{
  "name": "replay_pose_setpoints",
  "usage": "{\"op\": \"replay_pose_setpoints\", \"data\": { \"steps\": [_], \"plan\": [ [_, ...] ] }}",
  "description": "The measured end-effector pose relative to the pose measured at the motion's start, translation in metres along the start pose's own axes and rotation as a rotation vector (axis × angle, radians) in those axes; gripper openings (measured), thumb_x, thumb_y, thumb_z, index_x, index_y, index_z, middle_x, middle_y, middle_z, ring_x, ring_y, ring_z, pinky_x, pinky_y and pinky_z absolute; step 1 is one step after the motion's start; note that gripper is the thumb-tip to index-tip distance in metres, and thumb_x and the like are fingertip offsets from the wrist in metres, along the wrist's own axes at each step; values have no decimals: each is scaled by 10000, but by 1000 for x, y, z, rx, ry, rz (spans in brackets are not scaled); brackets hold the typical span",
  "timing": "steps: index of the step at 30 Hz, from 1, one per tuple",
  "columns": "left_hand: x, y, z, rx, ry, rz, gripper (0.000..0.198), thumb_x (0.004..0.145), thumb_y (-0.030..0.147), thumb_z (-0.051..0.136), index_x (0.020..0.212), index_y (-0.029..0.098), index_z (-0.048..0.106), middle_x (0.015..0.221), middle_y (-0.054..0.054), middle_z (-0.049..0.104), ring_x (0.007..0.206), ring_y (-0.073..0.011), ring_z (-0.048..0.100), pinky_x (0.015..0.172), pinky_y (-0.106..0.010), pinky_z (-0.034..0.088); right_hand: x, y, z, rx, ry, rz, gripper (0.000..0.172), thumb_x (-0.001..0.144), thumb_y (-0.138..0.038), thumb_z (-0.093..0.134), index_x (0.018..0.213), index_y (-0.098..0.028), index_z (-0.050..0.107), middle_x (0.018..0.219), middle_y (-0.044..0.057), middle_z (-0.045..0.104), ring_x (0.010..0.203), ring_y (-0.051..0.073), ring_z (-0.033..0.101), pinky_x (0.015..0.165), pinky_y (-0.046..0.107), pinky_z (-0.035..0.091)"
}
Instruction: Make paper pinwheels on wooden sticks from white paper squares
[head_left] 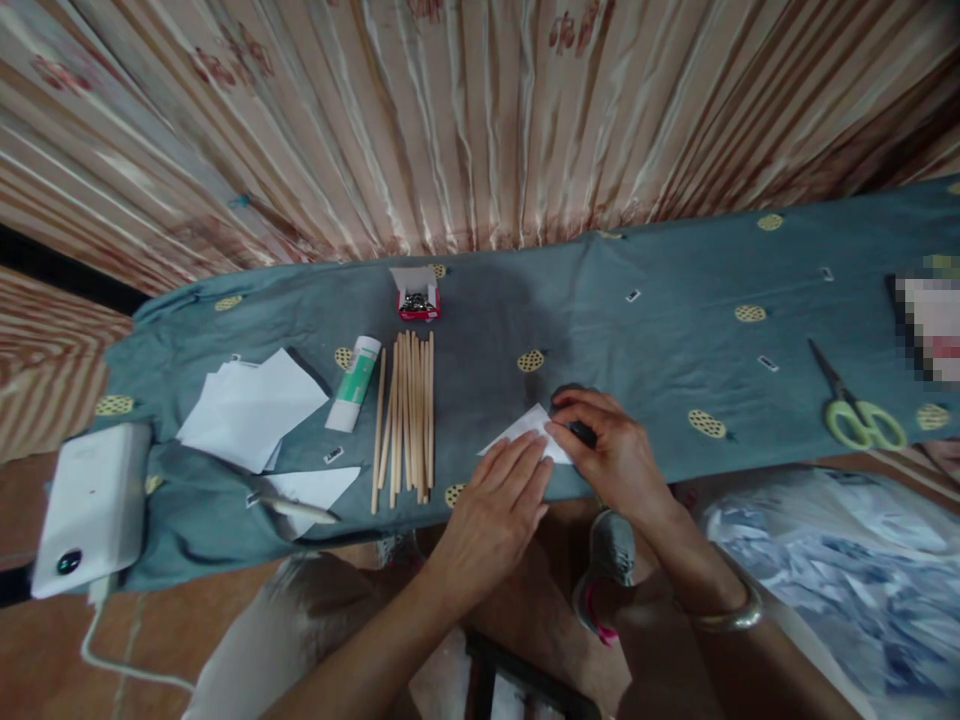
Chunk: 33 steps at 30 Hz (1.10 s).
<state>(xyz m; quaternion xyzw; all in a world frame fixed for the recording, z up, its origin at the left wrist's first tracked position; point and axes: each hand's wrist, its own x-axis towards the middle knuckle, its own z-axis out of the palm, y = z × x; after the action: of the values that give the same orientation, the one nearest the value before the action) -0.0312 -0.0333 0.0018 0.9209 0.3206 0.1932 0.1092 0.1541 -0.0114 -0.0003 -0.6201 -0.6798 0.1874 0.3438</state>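
A small piece of white paper [537, 417], folded to a pointed shape, lies near the front edge of the cloth-covered table [600, 330]. My left hand [501, 497] rests flat on it with the fingers stretched out. At the paper's right corner, my right hand [609, 440] is closed around a small dark object [576, 392], mostly hidden by the fingers, so its kind cannot be made out. The right thumb and fingertips touch the paper's edge. Left of my hands lies a row of thin wooden sticks [409, 415].
A glue stick [354, 383], white paper sheets [251, 405], a pen [296, 510] on a paper triangle [326, 487] and a white power bank [97, 505] lie left. Behind the sticks stands an opened red box [418, 300] of small metal pieces. Green-handled scissors [862, 422] lie right.
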Motion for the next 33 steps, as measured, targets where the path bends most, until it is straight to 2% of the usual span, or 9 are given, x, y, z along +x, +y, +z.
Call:
{"op": "replay_pose_setpoints", "data": {
  "steps": [7, 19, 27, 30, 33],
  "plan": [
    [-3, -2, 5, -2, -45, -24, 404, 917, 200, 486, 1297, 64, 464, 1395, -181, 498, 1359, -281, 384, 1094, -476, 396, 1, -1, 2, -15, 18, 25, 78, 835, -242, 616, 769, -213, 644, 1012, 67, 688, 969, 225, 626, 872, 374, 489],
    [-2, -2, 6, -2, -55, -30, 425, 916, 212, 499, 1312, 63, 456, 1404, -178, 491, 1357, -282, 387, 1101, -479, 385, 3, -4, 4, -41, 32, 70, 61, 813, -210, 627, 753, -199, 628, 997, 74, 688, 955, 223, 627, 872, 368, 486],
    [-1, -2, 6, 9, -77, -39, 415, 919, 225, 492, 1303, 73, 460, 1403, -175, 495, 1360, -281, 383, 1090, -481, 392, 2, -5, 6, -90, 33, 44, 68, 835, -218, 599, 769, -204, 611, 1011, 87, 680, 962, 234, 613, 872, 367, 483],
    [-2, -2, 6, 11, -85, -38, 416, 917, 232, 499, 1301, 75, 461, 1401, -178, 496, 1361, -282, 382, 1090, -487, 388, 0, -6, 7, -110, 39, 30, 100, 865, -267, 562, 800, -210, 613, 1027, 96, 675, 971, 248, 607, 889, 391, 478],
    [-2, -2, 6, 15, -87, -46, 431, 914, 240, 508, 1310, 80, 455, 1401, -174, 497, 1365, -282, 375, 1094, -490, 381, -6, -7, 6, -135, 51, 12, 169, 877, -334, 549, 936, -196, 626, 1106, 122, 654, 1038, 279, 587, 935, 438, 456]
  ]
}}
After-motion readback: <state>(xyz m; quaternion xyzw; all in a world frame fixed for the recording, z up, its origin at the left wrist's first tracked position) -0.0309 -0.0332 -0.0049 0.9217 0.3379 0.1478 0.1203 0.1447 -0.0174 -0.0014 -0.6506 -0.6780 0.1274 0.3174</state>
